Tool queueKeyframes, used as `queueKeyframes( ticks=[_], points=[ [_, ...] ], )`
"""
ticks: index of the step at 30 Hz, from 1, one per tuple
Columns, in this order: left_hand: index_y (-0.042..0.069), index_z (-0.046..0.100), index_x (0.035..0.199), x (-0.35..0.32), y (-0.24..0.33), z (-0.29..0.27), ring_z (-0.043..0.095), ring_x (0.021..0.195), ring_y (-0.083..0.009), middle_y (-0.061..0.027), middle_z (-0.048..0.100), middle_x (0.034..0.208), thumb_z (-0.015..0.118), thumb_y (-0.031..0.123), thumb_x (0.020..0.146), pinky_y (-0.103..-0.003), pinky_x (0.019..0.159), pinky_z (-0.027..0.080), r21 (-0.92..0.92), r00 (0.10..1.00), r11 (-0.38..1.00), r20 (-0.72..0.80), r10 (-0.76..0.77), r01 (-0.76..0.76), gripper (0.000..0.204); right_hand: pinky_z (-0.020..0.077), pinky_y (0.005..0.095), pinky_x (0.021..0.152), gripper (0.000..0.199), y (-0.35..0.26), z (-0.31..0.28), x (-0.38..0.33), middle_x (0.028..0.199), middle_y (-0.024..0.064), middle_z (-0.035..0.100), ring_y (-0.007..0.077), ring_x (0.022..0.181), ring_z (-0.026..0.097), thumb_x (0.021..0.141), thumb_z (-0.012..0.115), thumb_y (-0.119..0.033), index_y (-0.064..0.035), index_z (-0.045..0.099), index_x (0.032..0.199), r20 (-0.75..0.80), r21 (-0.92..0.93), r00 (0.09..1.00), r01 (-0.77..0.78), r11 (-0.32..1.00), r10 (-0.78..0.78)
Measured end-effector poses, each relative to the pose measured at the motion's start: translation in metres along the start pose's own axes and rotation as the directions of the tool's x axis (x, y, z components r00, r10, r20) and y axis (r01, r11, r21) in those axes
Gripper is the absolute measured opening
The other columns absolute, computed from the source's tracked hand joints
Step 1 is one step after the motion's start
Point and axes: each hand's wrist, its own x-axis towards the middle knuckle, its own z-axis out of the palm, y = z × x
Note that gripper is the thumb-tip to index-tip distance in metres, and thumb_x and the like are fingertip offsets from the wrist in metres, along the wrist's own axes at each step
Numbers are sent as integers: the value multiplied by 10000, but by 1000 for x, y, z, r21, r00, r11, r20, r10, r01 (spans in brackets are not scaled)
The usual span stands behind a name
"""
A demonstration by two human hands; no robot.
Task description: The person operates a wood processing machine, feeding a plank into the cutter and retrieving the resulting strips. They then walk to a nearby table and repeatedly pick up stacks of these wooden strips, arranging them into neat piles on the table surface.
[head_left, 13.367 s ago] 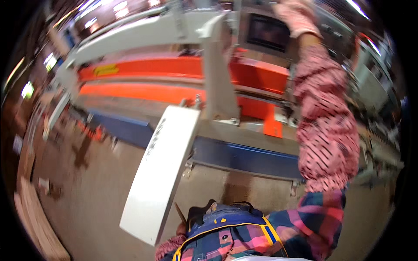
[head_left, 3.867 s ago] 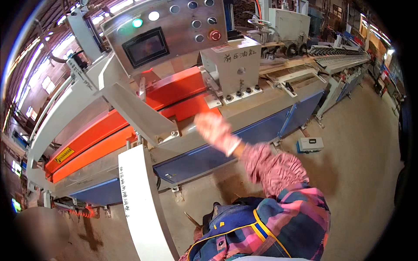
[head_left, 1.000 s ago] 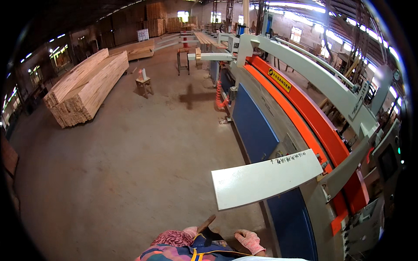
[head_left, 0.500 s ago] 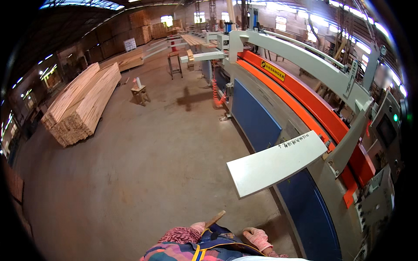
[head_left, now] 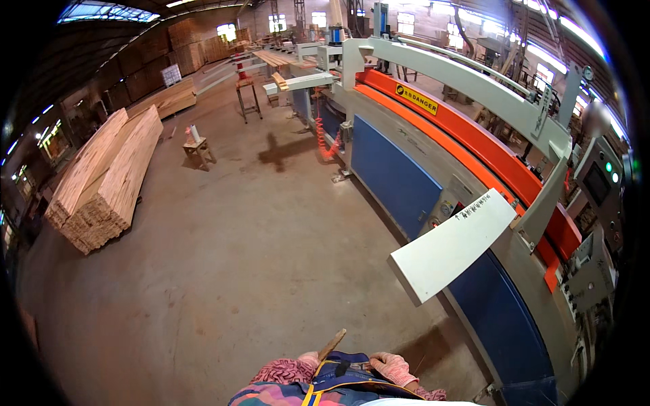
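Note:
My left hand [head_left: 309,359], in a pale pink glove below a patterned sleeve, is closed around a short wooden stick [head_left: 332,344] that points up and away from me. Against my body, between the hands, hangs a dark blue apron pouch [head_left: 344,367] with yellow trim. At the pouch's right edge is my right hand [head_left: 393,369], gloved in pink too. Its fingers are curled in against that edge, and what they hold, if anything, is hidden.
To the right runs a long machine with blue panels [head_left: 393,177], an orange-red beam [head_left: 460,118] and a white board [head_left: 453,247] jutting out over the floor. Stacked timber [head_left: 108,179] lies at left, near a small wooden stool [head_left: 198,152]. A control panel [head_left: 601,179] stands far right.
My right hand has moved inward to the pouch's edge. The left hand keeps the stick. My view has shifted, so the timber and stool sit lower and further left.

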Motion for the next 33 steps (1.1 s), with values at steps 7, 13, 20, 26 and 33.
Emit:
queueKeyframes(
  ticks=[7, 13, 20, 26, 33],
  points=[
    [35, 690, 1029, -3, 9, -10, 648, 1015, -341, -207, 677, 1038, 686, 419, 760, -431, 815, 512, 47, 999, 998, -7, 44, -44, 468, 503, 306, 876, 325, -2, 9, -5, 983, 123, 720, 224, 945, 676, 899, 622, -333, -90, 698, 1102, -20, 46, 1000, -5, 999, 6],
    [11, 692, 1015, 8, 19, -4, 662, 974, -340, -199, 692, 995, 659, 372, 801, -417, 795, 518, 112, 990, 988, -81, 119, -110, 420, 501, 329, 887, 338, -8, -2, -14, 990, 141, 712, 260, 943, 677, 892, 607, -342, -90, 698, 1098, -34, -9, 997, 62, 998, -62],
    [20, 691, 1024, -25, 59, -15, 670, 993, -305, -200, 689, 1005, 671, 322, 794, -406, 785, 515, 106, 997, 992, -4, 74, -74, 380, 492, 372, 910, 351, 12, -10, -47, 1039, 173, 693, 317, 1003, 651, 883, 597, -353, -89, 701, 1089, -84, 64, 996, -5, 998, 10],
    [25, 695, 967, 6, 54, 8, 680, 890, -334, -182, 692, 889, 648, 399, 792, -419, 720, 508, 156, 984, 973, -31, 178, -171, 416, 495, 354, 908, 326, 24, -14, -70, 1037, 164, 699, 289, 988, 661, 894, 618, -325, -84, 703, 1096, -88, 151, 992, -74, 986, 88],
    [13, 689, 974, -9, 75, 7, 678, 882, -342, -210, 683, 883, 644, 382, 790, -439, 700, 499, 157, 973, 961, -1, 232, -229, 414, 498, 323, 897, 312, 22, -21, -81, 1034, 143, 704, 255, 982, 661, 895, 640, -323, -95, 709, 1097, -98, 111, 985, -132, 985, 143]
  ],
)
